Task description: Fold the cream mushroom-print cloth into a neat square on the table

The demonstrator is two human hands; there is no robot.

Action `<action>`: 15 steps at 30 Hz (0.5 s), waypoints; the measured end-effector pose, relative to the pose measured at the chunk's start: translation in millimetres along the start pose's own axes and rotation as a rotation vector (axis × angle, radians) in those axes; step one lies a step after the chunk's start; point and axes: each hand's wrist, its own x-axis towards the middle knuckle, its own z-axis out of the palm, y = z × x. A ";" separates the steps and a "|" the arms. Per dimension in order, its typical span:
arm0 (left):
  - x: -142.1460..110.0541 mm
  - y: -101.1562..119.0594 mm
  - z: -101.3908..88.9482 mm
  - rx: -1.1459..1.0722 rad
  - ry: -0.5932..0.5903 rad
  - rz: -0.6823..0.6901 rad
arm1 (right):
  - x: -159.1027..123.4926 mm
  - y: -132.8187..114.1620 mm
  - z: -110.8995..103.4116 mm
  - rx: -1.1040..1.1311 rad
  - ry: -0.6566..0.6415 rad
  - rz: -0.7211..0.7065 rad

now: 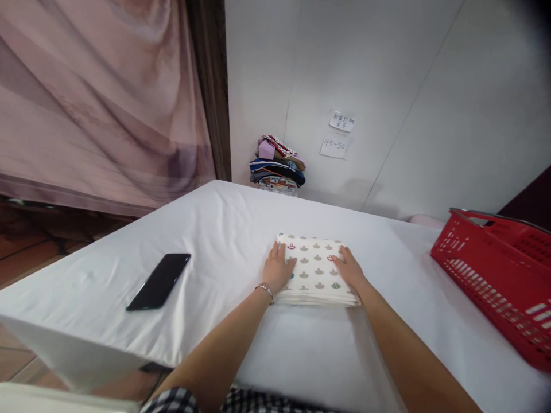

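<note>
A folded white cloth (317,267), printed with small grey, red, green and blue motifs, lies flat on the white-covered table (224,229). Several layers show along its near edge. My left hand (278,269), with a bracelet at the wrist, rests on the cloth's left edge, fingers stretched forward and thumb spread over the top. On the opposite edge lies my right hand (350,269), also with fingers outstretched and its thumb on the printed top. Both hands touch the cloth; the undersides of the fingers are hidden.
A black phone (159,281) lies to the left. At the right stands a red plastic basket (495,275). Beyond the far edge rises a pile of folded fabrics (279,166) against a pale wall with two handwritten paper notes (336,145). A pink curtain (107,103) hangs at left.
</note>
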 end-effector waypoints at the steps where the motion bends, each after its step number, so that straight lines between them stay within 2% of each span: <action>1: 0.1 -2.3 0.0 -0.034 0.026 -0.018 | -2.4 0.2 -2.6 0.040 0.005 0.025; 7: -2.6 -4.9 -11.8 -0.132 0.049 -0.133 | -30.6 3.9 -15.9 0.213 -0.058 0.193; 11: -1.9 -3.3 -25.3 -0.129 -0.062 -0.253 | -47.7 5.9 -20.0 0.246 -0.064 0.241; 15: 2.8 -8.5 -34.2 -0.257 -0.176 -0.405 | -47.6 5.8 -27.9 0.398 -0.097 0.342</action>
